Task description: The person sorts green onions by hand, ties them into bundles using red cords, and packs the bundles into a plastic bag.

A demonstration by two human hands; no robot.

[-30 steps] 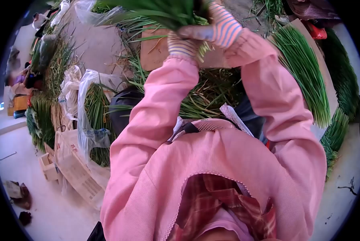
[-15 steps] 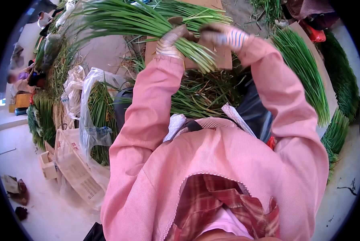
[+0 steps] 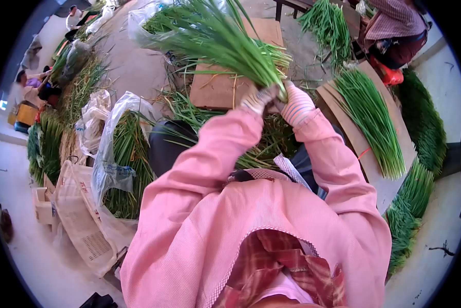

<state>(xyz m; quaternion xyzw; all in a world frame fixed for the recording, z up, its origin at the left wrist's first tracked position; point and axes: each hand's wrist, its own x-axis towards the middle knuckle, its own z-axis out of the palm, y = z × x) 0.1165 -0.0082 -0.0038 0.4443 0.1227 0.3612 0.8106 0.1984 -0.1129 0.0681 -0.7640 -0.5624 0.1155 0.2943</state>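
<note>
A bunch of garlic chives (image 3: 235, 49) is in both hands over the front of a low brown board (image 3: 210, 92). My left hand (image 3: 259, 99), in a striped work glove, is closed round the lower stems. Pressed against the stem ends from the right, my right hand (image 3: 295, 105) is closed on them too. Its fingertips are partly hidden behind the stems. The leaves fan up and to the left, blurred at the tips. More chives (image 3: 280, 56) lie on the board behind the bunch. Loose leaves and trimmings (image 3: 269, 146) are heaped below my hands, between the knees.
To the right, a sorted pile of chives (image 3: 371, 123) lies on a cardboard sheet (image 3: 333, 100), with more bundles (image 3: 420, 123) beyond. At left stand a clear plastic bag (image 3: 109, 154) of chives and a pale plastic crate (image 3: 81, 215). Other people sit at upper right and far left.
The bunch has swung from lying slantwise to standing more upright, its stem ends nearer me. My right hand, apart and blurred before, now meets the left at the stems.
</note>
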